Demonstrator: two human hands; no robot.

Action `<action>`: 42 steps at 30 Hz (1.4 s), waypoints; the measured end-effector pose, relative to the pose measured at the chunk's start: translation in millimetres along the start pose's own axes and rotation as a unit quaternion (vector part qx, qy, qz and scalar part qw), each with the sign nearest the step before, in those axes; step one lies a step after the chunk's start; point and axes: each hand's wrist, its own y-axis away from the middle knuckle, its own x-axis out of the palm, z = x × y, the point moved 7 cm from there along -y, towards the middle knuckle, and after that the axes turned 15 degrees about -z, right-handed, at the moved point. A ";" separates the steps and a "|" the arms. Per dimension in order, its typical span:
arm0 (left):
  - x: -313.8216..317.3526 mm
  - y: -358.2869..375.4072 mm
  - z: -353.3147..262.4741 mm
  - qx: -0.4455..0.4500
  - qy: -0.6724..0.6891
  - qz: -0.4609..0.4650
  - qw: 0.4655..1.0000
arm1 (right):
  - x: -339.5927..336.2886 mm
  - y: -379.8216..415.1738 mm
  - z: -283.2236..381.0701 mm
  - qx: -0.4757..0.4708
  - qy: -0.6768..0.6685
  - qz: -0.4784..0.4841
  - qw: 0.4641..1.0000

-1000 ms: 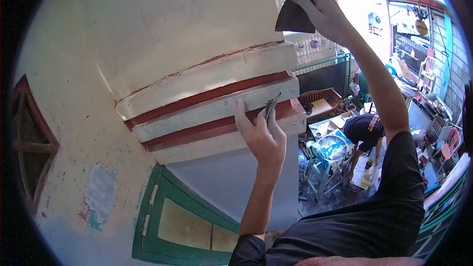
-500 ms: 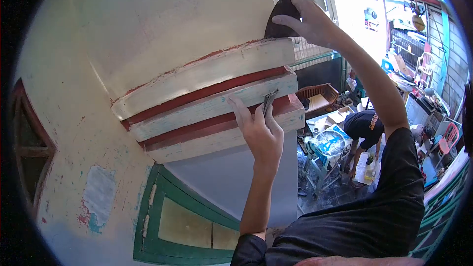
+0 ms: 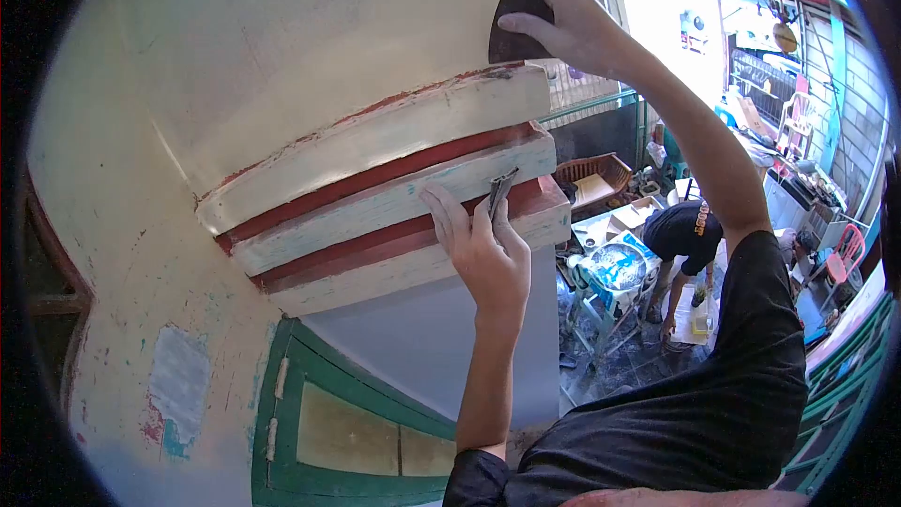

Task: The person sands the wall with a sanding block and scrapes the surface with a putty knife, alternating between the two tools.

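My right hand (image 3: 568, 26) is closed on a putty knife (image 3: 519, 26) with a wide dark blade, its handle pointing up. The blade's lower edge is right at the top of the cream stepped ledge (image 3: 413, 113), near its outer end. Lower down, my left hand (image 3: 488, 253) pinches a small folded grey piece (image 3: 500, 190) between its fingers. Its fingertips are at the middle band of the ledge, where pale blue patches show through the worn paint. Dark red grooves separate the bands, and a rough reddish line runs along the joint with the wall (image 3: 310, 28).
Below the ledge is a green-framed panel (image 3: 282, 413). At lower right, a person in a dark shirt (image 3: 683, 230) bends beside a cluttered table (image 3: 615, 268). A wooden basket (image 3: 593, 183), a pink chair (image 3: 847, 252) and green railings (image 3: 835, 413) stand around.
The whole view has shifted slightly, so the ledge sits a little further left and higher. The putty knife has slid slightly left along the ledge top. Both hands keep their grips.
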 end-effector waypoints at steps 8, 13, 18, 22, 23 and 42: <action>0.6 0.7 0.3 -0.003 0.001 -0.002 1.000 | 12.7 6.3 16.0 -0.047 -0.010 -0.001 0.999; 0.0 1.0 3.0 -0.006 -0.002 0.009 1.000 | 10.1 -5.1 2.1 -0.026 -0.064 -0.034 0.997; 0.1 0.8 2.2 -0.010 -0.003 0.015 1.000 | 21.0 2.7 25.0 -0.025 -0.041 0.016 0.999; -1.4 0.5 1.7 -0.015 -0.003 0.019 1.000 | 24.1 0.1 32.2 -0.072 -0.032 -0.013 0.997; -3.4 -0.1 2.3 -0.016 -0.005 0.019 1.000 | 21.3 -2.9 28.9 -0.055 -0.029 -0.016 0.998; -18.9 -7.2 -1.1 -0.026 -0.012 0.027 0.999 | 43.3 -4.8 33.4 -0.072 -0.046 0.001 0.996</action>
